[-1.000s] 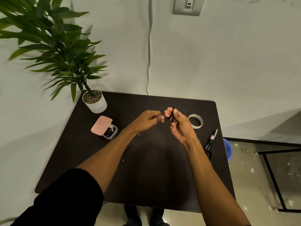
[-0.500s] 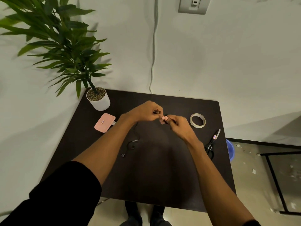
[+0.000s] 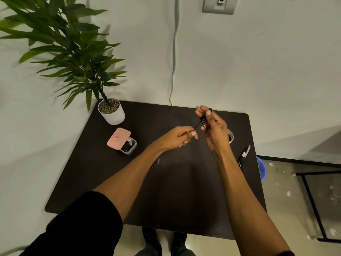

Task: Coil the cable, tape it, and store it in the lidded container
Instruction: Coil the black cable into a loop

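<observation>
A thin black cable [image 3: 197,125] runs taut between my two hands above the dark table [image 3: 110,182]. My right hand [image 3: 214,130] is raised and holds a small bundle of the cable in its fingers. My left hand [image 3: 181,137] pinches the strand lower down, to the left. A loose cable end [image 3: 156,163] lies on the table below my left forearm. The small clear container [image 3: 129,147] stands at the left with its pink lid [image 3: 119,138] tilted over it. A roll of clear tape [image 3: 230,136] lies behind my right hand, partly hidden.
A potted plant in a white pot [image 3: 112,112] fills the table's back left corner. Scissors [image 3: 243,156] lie near the right edge. A blue bucket [image 3: 262,169] and a black metal frame [image 3: 313,200] stand on the floor to the right. A grey cord [image 3: 173,71] hangs down the wall.
My right hand has risen and moved back with the cable bundle. My left hand has dropped lower and slid along the strand, stretching it between the hands.
</observation>
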